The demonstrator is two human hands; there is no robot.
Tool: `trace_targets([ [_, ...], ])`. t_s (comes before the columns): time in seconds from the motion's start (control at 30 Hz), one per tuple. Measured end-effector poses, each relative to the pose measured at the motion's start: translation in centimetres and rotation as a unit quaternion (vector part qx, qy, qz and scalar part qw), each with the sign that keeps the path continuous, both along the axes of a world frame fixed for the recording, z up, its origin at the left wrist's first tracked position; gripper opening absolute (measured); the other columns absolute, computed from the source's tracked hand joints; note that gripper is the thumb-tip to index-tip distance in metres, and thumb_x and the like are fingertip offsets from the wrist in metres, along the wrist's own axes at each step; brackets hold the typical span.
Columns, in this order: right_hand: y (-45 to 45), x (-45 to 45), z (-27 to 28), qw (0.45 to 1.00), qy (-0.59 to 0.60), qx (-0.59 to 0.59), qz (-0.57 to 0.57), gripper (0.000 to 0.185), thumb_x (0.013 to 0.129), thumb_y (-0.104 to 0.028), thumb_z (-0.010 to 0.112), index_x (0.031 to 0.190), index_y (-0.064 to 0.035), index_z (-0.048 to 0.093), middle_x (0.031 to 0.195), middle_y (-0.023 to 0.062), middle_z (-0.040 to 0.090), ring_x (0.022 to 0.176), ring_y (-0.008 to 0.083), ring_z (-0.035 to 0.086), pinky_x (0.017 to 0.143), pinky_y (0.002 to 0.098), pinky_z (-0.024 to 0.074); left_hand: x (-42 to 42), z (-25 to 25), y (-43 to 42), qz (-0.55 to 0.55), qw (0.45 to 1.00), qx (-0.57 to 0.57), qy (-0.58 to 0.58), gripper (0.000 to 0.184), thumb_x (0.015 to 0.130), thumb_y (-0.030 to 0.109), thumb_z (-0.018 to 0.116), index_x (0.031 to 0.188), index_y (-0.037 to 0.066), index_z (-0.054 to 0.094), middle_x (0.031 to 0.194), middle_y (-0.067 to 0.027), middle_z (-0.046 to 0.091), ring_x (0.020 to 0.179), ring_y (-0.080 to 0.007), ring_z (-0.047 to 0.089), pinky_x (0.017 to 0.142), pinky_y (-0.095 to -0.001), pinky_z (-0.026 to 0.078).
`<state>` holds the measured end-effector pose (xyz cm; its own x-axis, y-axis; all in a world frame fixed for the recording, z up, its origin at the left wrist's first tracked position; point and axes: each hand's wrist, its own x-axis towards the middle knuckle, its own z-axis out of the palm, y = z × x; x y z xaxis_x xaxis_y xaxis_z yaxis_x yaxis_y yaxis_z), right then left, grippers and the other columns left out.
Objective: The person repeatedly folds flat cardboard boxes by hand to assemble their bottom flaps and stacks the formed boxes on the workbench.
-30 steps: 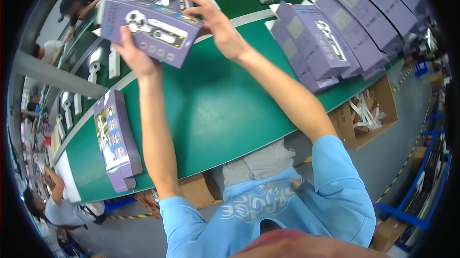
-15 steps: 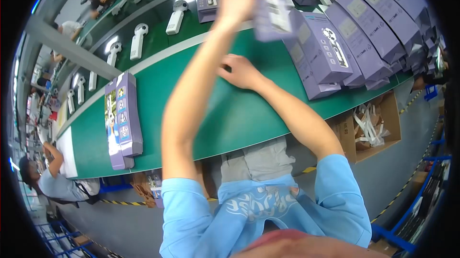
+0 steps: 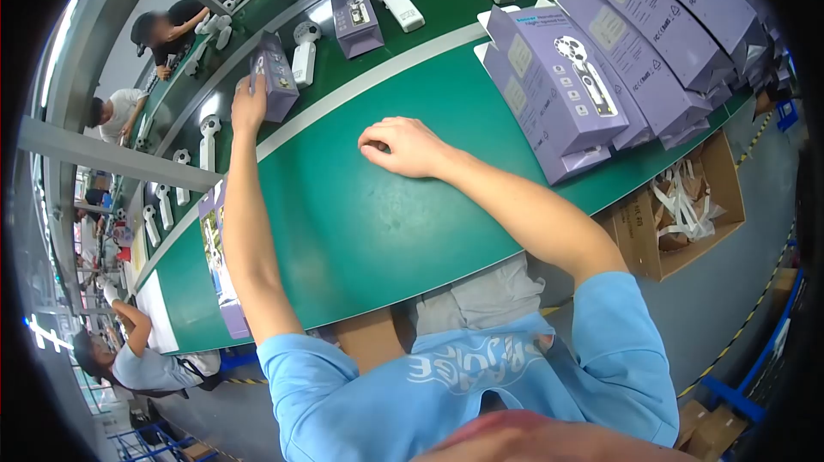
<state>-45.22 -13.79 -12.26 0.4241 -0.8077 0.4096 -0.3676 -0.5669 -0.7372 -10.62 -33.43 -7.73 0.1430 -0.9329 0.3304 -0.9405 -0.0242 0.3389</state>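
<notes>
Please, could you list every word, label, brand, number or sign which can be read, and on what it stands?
"high-speed fan", apparently: front purple cardboard box of the stack; the line above is unclear.
"FC", "CE", probably: sides of the other stacked purple boxes.
Light-blue cloth shirt: upside-down lettering, too distorted.
Open brown cardboard carton: printing too small.
Purple box at the left hand: too blurred.
</notes>
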Motion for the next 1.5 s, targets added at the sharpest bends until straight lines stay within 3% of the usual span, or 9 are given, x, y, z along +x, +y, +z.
trace_targets([
  [0.13, 0.0, 0.4, -0.6, 1.000, 0.008, -0.010, -0.008, 0.021, 0.094, -0.027, 0.061, 0.101, -0.0094, 0.070, 0.091, 0.0072, 0.071, 0.087, 0.0230, 0.066, 0.078, 0.0380, 0.0526, -3.5, 0.2, 5.4, -0.007, 0.991, -0.103, 0.085, 0.072, 0.088, 0.056, 0.058, 0.142, 0.009, 0.053, 0.137, -0.0211, 0.059, 0.125, -0.0413, 0.056, 0.106, -0.0459, 0.043],
  [0.23, -0.1, 0.5, -0.3, 1.000, 0.019, -0.007, -0.009, 0.022, 0.094, -0.027, 0.061, 0.102, -0.0095, 0.071, 0.092, 0.0073, 0.071, 0.087, 0.0231, 0.066, 0.078, 0.0380, 0.0527, -6.6, -0.1, 6.8, -0.047, 0.992, -0.073, -0.096, 0.071, 0.090, 0.057, 0.059, 0.141, 0.009, 0.054, 0.133, -0.0213, 0.061, 0.121, -0.0417, 0.058, 0.104, -0.0455, 0.044],
  [0.4, 0.1, 0.2, 0.0, 1.000, 0.002, 0.012, -0.012, 0.022, 0.094, -0.028, 0.061, 0.102, -0.0096, 0.070, 0.093, 0.0075, 0.071, 0.088, 0.0235, 0.066, 0.079, 0.0375, 0.0528, -7.0, 0.8, 6.7, 0.026, 0.989, -0.086, -0.114, 0.066, 0.090, 0.054, 0.061, 0.139, 0.010, 0.056, 0.134, -0.0201, 0.061, 0.121, -0.0409, 0.058, 0.103, -0.0458, 0.045],
  [0.6, 0.0, 0.2, -0.3, 0.999, 0.016, 0.034, -0.007, 0.023, 0.094, -0.028, 0.061, 0.102, -0.0094, 0.070, 0.093, 0.0081, 0.071, 0.089, 0.0239, 0.067, 0.080, 0.0379, 0.0530, -1.1, 2.1, 10.7, -0.108, 0.963, -0.133, -0.206, 0.058, 0.093, 0.048, 0.060, 0.138, 0.010, 0.057, 0.132, -0.0190, 0.062, 0.119, -0.0401, 0.059, 0.100, -0.0452, 0.047],
  [0.7, -0.3, 0.3, -0.8, 1.000, -0.010, 0.004, 0.003, 0.022, 0.094, -0.029, 0.060, 0.102, -0.0100, 0.070, 0.093, 0.0074, 0.071, 0.089, 0.0241, 0.066, 0.081, 0.0385, 0.0527, 1.5, 6.1, 20.5, 0.022, 0.979, 0.100, -0.178, 0.062, 0.092, 0.048, 0.064, 0.136, 0.005, 0.057, 0.131, -0.0203, 0.063, 0.122, -0.0378, 0.059, 0.100, -0.0429, 0.047],
  [0.9, 0.3, 0.6, -0.8, 0.999, 0.045, 0.003, -0.004, 0.023, 0.095, -0.029, 0.059, 0.102, -0.0105, 0.070, 0.093, 0.0063, 0.070, 0.091, 0.0241, 0.065, 0.083, 0.0382, 0.0521, 8.7, 3.6, 33.0, 0.150, 0.959, 0.050, -0.234, 0.084, 0.082, 0.059, 0.070, 0.142, 0.004, 0.051, 0.141, -0.0300, 0.051, 0.128, -0.0427, 0.053, 0.105, -0.0445, 0.044],
  [1.0, 0.3, 0.7, -0.5, 0.999, 0.045, -0.007, -0.009, 0.023, 0.095, -0.030, 0.059, 0.102, -0.0106, 0.070, 0.093, 0.0057, 0.070, 0.092, 0.0238, 0.064, 0.083, 0.0377, 0.0517, 8.4, 3.0, 33.0, 0.155, 0.978, 0.137, -0.009, 0.099, 0.076, 0.063, 0.074, 0.146, 0.000, 0.044, 0.145, -0.0344, 0.043, 0.134, -0.0454, 0.046, 0.109, -0.0452, 0.041],
  [1.27, 0.5, 0.2, -0.3, 0.999, 0.037, 0.004, -0.009, 0.023, 0.096, -0.029, 0.058, 0.104, -0.0107, 0.070, 0.092, 0.0051, 0.069, 0.093, 0.0225, 0.064, 0.085, 0.0371, 0.0510, 10.4, 2.4, 31.4, 0.138, 0.980, 0.123, 0.073, 0.111, 0.069, 0.062, 0.081, 0.151, 0.000, 0.037, 0.144, -0.0298, 0.042, 0.135, -0.0422, 0.045, 0.110, -0.0465, 0.038],
  [1.5, 0.4, 0.1, -0.2, 0.998, 0.061, 0.035, 0.001, 0.026, 0.096, -0.032, 0.055, 0.104, -0.0124, 0.070, 0.101, 0.0045, 0.071, 0.101, 0.0241, 0.064, 0.092, 0.0395, 0.0496, 9.4, 4.9, 32.1, 0.144, 0.988, 0.055, -0.003, 0.110, 0.070, 0.056, 0.083, 0.153, 0.003, 0.034, 0.143, -0.0259, 0.044, 0.131, -0.0386, 0.048, 0.109, -0.0449, 0.039],
])
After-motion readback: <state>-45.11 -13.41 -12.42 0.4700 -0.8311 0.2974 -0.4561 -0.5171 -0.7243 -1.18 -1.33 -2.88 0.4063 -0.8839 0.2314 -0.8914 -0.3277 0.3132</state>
